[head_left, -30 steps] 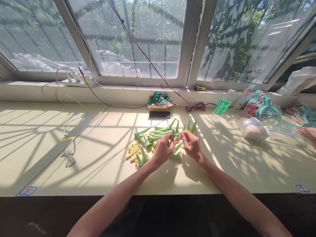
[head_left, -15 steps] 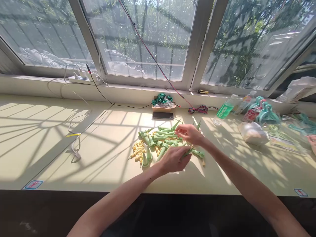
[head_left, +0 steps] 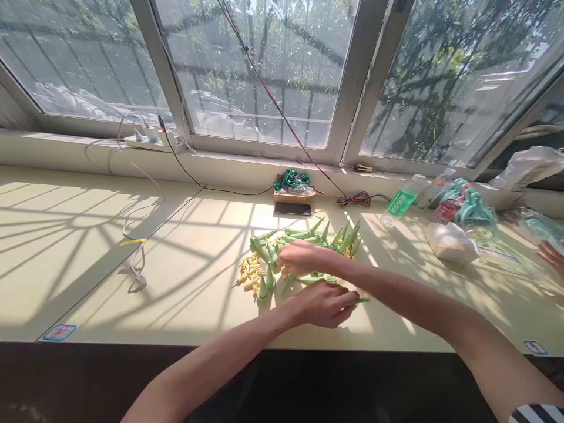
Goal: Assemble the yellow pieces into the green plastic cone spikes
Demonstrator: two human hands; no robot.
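A pile of green cone-shaped spikes (head_left: 315,234) lies on the pale yellow table (head_left: 185,294), with small yellow pieces (head_left: 249,274) beside it on the left. My left hand (head_left: 325,305) rests on the table in front of the pile, its fingers closed round a green spike whose tip (head_left: 363,300) pokes out to the right. My right hand (head_left: 299,257) crosses over to the left part of the pile, fingers curled down among the spikes. What it pinches there is hidden.
Behind the pile lie a black phone (head_left: 292,208), a small box with green ribbon (head_left: 291,183) and red and black wires (head_left: 356,200). A green-labelled bottle (head_left: 399,202), white bag (head_left: 449,242) and teal items (head_left: 471,205) crowd the right, near another person's hand (head_left: 550,254). A white cable (head_left: 136,276) lies left.
My right hand has swung left across the pile from its right side. My left hand has dropped to the table in front with a green spike in it.
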